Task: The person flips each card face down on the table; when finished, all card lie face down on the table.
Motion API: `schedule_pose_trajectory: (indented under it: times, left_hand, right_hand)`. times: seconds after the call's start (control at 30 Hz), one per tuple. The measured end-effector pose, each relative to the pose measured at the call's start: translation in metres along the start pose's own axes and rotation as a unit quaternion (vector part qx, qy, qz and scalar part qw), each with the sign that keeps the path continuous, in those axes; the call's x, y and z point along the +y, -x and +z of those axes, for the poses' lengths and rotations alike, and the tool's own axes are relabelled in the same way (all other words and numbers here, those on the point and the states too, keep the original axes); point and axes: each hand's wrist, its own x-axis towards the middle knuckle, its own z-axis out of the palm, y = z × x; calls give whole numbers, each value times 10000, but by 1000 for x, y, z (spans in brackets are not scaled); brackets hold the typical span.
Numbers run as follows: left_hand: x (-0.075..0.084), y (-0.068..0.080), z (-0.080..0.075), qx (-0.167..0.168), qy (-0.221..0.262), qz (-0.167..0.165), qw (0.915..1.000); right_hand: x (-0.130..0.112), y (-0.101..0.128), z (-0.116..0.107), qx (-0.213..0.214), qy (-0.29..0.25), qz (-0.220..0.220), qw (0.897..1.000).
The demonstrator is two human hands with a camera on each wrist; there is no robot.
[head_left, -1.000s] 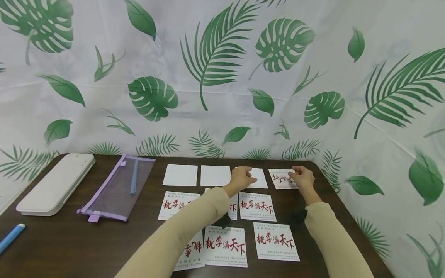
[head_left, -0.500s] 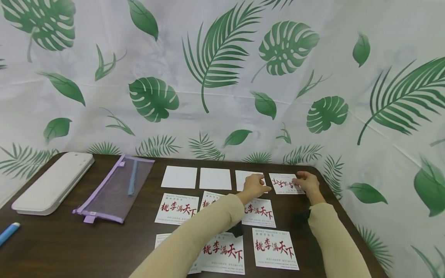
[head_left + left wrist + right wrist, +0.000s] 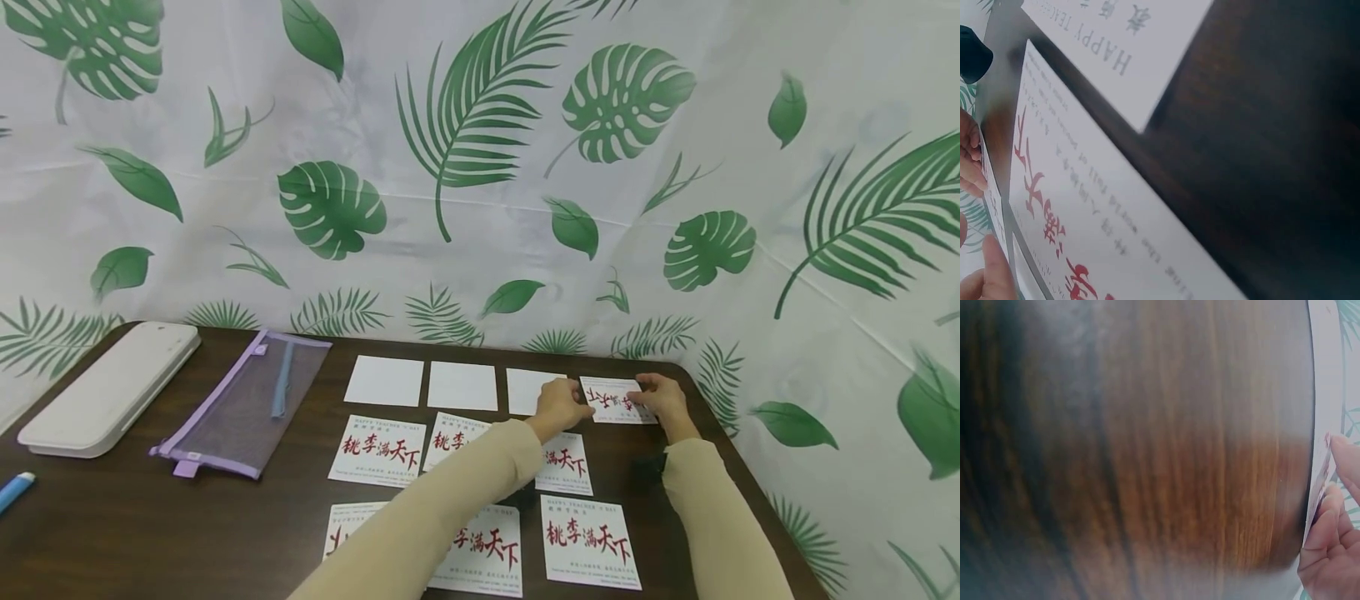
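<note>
The person is holding one printed card (image 3: pixel 613 398) at the far right corner of the table (image 3: pixel 150 533), last in the back row next to three blank white cards (image 3: pixel 461 385). The left hand (image 3: pixel 562 406) is pinching its left edge, and the right hand (image 3: pixel 660 398) is pinching its right edge. The card is looking thin, light and bendy, so holding it softly by the edges is probably best. More printed cards (image 3: pixel 377 450) are lying closer to the person.

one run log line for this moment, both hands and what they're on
left hand: pinches left edge of printed card | right hand: pinches its right edge | card: far row, right of three blank cards | surface: dark table
</note>
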Motion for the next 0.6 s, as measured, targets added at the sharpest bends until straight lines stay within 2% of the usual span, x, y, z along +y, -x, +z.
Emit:
schedule_pose_trajectory:
  times: [0.23, 0.33, 0.37, 0.4, 0.53, 0.6]
  left_hand:
    - [-2, -6, 10, 46, 128, -8, 9999]
    - [-8, -16, 20, 39, 154, 51, 9999]
    - [-15, -23, 29, 182, 148, 185, 9996]
    - [-17, -28, 33, 207, 125, 184, 9995]
    - [-20, -36, 40, 219, 153, -3, 9996]
    - [-13, -32, 33, 50, 171, -255, 9995]
  right_hand:
    - [6, -8, 1, -84, 92, 65, 9999]
    - [8, -11, 1, -159, 113, 91, 9998]
    - [8, -11, 1, -182, 131, 82, 9997]
    - [8, -12, 1, -203, 135, 80, 9997]
    - [8, -12, -1, -290, 158, 18, 9995]
    - [8, -11, -1, -306, 171, -10, 9994]
